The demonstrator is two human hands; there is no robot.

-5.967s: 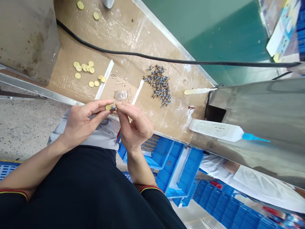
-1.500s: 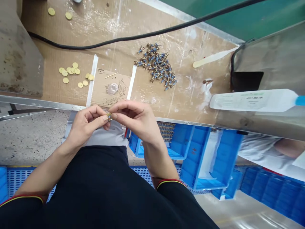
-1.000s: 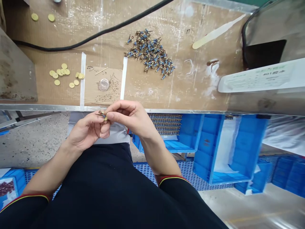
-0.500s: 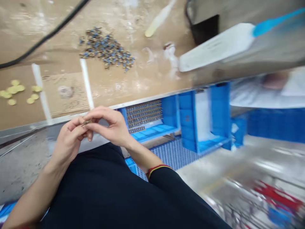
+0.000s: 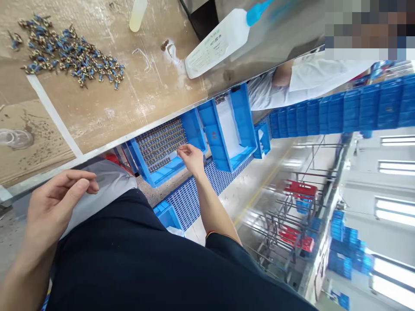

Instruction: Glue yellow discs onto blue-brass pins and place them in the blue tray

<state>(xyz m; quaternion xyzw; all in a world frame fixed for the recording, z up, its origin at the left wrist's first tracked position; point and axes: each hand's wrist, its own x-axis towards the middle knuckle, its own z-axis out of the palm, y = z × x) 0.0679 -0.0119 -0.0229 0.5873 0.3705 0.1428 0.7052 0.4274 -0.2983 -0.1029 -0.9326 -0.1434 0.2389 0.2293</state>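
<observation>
My right hand (image 5: 192, 159) is over a blue crate (image 5: 155, 179) below the bench edge, with thumb and fingertips pinched together. What they hold, if anything, is too small to make out. Rows of small brass-coloured parts (image 5: 161, 144) lie in this crate, right beside my fingertips. Off to the left, in front of the bench edge, my left hand (image 5: 61, 201) is half curled, thumb apart from the forefinger, and nothing shows in it. A loose pile of small brass and blue parts (image 5: 73, 54) lies on the bench.
A white bottle with a blue nozzle (image 5: 217, 43) lies on the bench (image 5: 129, 103), near a smaller clear bottle (image 5: 138, 15). A clear round dish (image 5: 19, 138) sits at left. Another blue crate (image 5: 212, 134) stands beside the first. A co-worker's white sleeve (image 5: 311, 75) is beyond.
My hands have parted. The right hand moved from beside the left to the crate of rows; the left stayed back and loosened. The view swung rightward.
</observation>
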